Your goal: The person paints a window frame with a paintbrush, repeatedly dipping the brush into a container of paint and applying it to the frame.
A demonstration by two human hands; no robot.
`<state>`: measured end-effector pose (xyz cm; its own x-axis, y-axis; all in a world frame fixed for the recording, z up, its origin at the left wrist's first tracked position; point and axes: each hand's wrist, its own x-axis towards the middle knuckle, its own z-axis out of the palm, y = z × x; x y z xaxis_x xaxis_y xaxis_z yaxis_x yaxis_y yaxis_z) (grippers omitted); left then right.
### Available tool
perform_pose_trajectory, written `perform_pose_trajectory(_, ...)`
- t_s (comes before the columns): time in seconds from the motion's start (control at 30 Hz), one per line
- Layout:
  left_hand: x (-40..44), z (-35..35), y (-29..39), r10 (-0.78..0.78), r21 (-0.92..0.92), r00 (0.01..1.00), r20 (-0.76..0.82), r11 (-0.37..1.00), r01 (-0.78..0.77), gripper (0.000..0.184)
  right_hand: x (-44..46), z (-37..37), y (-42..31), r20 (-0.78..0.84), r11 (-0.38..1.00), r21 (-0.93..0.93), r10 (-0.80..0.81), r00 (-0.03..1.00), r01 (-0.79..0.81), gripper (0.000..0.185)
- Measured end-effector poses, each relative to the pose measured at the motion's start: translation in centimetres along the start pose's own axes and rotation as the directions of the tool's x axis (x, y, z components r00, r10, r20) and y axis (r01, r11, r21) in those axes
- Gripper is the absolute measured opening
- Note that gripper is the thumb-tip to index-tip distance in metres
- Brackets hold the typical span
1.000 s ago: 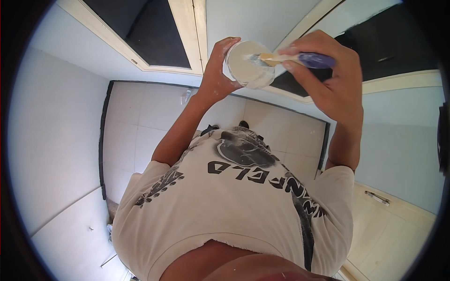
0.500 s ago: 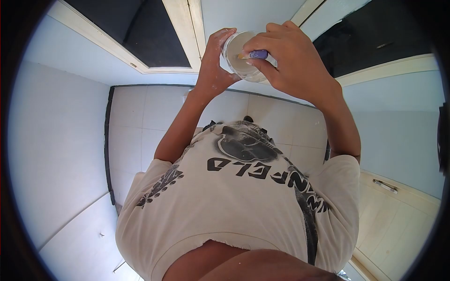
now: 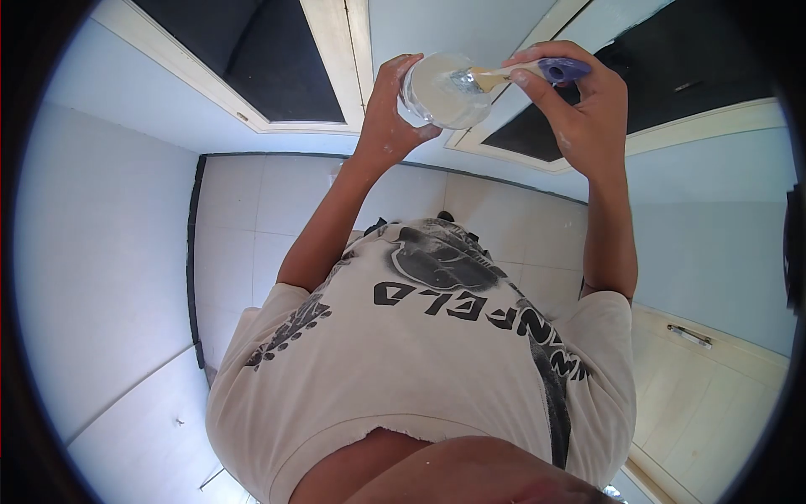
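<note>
My left hand (image 3: 398, 118) is wrapped round the side of a round tub (image 3: 437, 111) with whitish paint in it, thumb at the near side. White smears mark the skin of this hand. In my right hand (image 3: 583, 109) is a paintbrush (image 3: 504, 77) with a pale handle that ends in purple, pinched between thumb and fingers. The brush lies nearly level, its whitish bristles over the tub's right part, by the rim. Whether the bristle tips touch the paint I cannot tell.
Ahead are a dark pane in a cream frame (image 3: 354, 67) on the left and another framed dark pane (image 3: 672, 71) on the right. Pale walls and a tiled floor (image 3: 227, 252) with a dark edge surround me. A cream door (image 3: 697, 395) with a handle is at right.
My right hand has moved right and turned, bringing the brush from upright inside the tub to nearly level at the rim. The left hand and tub have barely moved.
</note>
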<state>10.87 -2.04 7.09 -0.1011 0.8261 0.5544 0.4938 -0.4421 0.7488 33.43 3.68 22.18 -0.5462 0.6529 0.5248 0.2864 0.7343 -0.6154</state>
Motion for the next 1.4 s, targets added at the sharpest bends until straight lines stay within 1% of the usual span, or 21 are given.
perform_pose_trajectory(0.03,0.0,0.1,-0.2,0.002,0.001,1.000,-0.002,1.000,-0.001,0.094,-0.3,-0.1,0.4,0.000,1.000,0.000,-0.003,1.000,0.003,0.016)
perform_pose_trajectory(0.1,0.0,0.7,-0.6,-0.066,-0.085,0.997,0.029,0.994,0.068,0.096,-0.7,-0.1,1.1,-0.104,0.949,0.269,0.200,0.974,-0.166,0.016)
perform_pose_trajectory(0.2,0.0,1.2,-1.3,-0.046,-0.059,0.999,0.026,0.997,0.048,0.095,-1.0,-0.2,1.2,-0.159,0.896,0.402,0.271,0.949,-0.188,0.017)
perform_pose_trajectory(0.3,0.2,1.8,-2.0,-0.055,-0.031,0.998,0.014,0.998,0.056,0.090,-1.3,-0.4,1.7,-0.178,0.870,0.411,0.369,0.912,-0.272,0.017)
perform_pose_trajectory(0.33,0.4,2.1,-2.3,-0.024,-0.041,1.000,0.011,0.999,0.024,0.090,-1.6,-0.3,2.1,-0.203,0.884,0.395,0.351,0.914,-0.251,0.017)
perform_pose_trajectory(0.4,0.7,2.4,-2.5,-0.117,-0.122,0.992,0.056,0.985,0.123,0.092,-2.0,0.2,2.9,-0.244,0.793,0.567,0.420,0.874,-0.223,0.015)
perform_pose_trajectory(0.5,2.1,3.7,-2.7,-0.096,-0.223,0.992,0.086,0.968,0.113,0.090,-2.0,0.1,4.3,-0.283,0.785,0.574,0.458,0.843,-0.234,0.014)
perform_pose_trajectory(0.57,2.9,4.3,-2.5,-0.140,-0.210,0.980,0.142,0.963,0.168,0.089,-2.0,-0.3,4.9,-0.237,0.644,0.712,0.596,0.767,-0.280,0.014)
perform_pose_trajectory(0.6,3.3,4.8,-2.7,-0.114,-0.218,0.984,0.138,0.966,0.142,0.089,-1.9,-0.7,5.5,-0.259,0.661,0.704,0.581,0.772,-0.261,0.014)
perform_pose_trajectory(0.7,4.4,6.1,-3.5,-0.130,-0.274,0.978,0.162,0.946,0.171,0.088,-1.2,-1.8,7.3,-0.207,0.503,0.828,0.685,0.698,-0.248,0.015)
perform_pose_trajectory(0.73,4.6,6.5,-3.6,-0.109,-0.285,0.983,0.151,0.947,0.149,0.088,-0.9,-2.3,7.9,-0.222,0.522,0.819,0.670,0.708,-0.237,0.015)
perform_pose_trajectory(0.8,5.8,7.3,-3.9,-0.087,-0.408,0.984,0.156,0.902,0.145,0.088,0.8,-4.0,8.9,-0.322,0.559,0.822,0.613,0.721,-0.108,0.016)
perform_pose_trajectory(0.93,7.4,8.3,-2.8,-0.039,-0.449,0.990,0.136,0.888,0.097,0.089,5.8,-9.5,7.5,-0.474,0.683,0.726,0.415,0.777,0.078,0.016)
perform_pose_trajectory(1.07,7.7,8.6,-2.4,-0.051,-0.483,0.994,0.096,0.871,0.091,0.085,12.0,-14.0,3.2,-0.642,0.879,0.338,-0.045,0.766,0.335,0.020)
perform_pose_trajectory(1.1,7.6,8.4,-2.5,-0.052,-0.480,0.995,0.088,0.873,0.088,0.085,13.4,-14.7,2.6,-0.638,0.876,0.342,-0.049,0.769,0.340,0.020)
perform_pose_trajectory(1.17,7.5,7.8,-2.3,-0.042,-0.454,0.996,0.075,0.888,0.072,0.088,16.0,-16.2,1.4,-0.532,0.865,0.017,-0.417,0.737,0.501,0.019)
perform_pose_trajectory(1.2,7.4,7.6,-2.3,-0.048,-0.452,0.997,0.065,0.889,0.072,0.088,16.8,-16.6,0.7,-0.526,0.862,0.024,-0.420,0.740,0.506,0.019)
perform_pose_trajectory(1.27,6.6,7.0,-2.6,-0.090,-0.478,0.994,0.054,0.872,0.105,0.087,18.2,-16.6,0.0,-0.333,0.763,-0.312,-0.646,0.686,0.566,0.015)
perform_pose_trajectory(1.3,6.3,6.9,-2.9,-0.102,-0.476,0.994,0.044,0.872,0.111,0.087,19.1,-16.4,-0.1,-0.246,0.638,-0.480,-0.757,0.606,0.602,0.013)
perform_pose_trajectory(1.33,6.0,6.7,-3.2,-0.103,-0.480,0.994,0.025,0.871,0.102,0.086,18.9,-15.6,0.1,-0.242,0.640,-0.468,-0.756,0.608,0.609,0.013)
perform_pose_trajectory(1.4,5.1,6.4,-3.5,-0.114,-0.483,0.993,0.002,0.869,0.101,0.085,17.5,-13.7,0.5,-0.006,0.482,-0.587,-0.805,0.593,0.650,0.016)
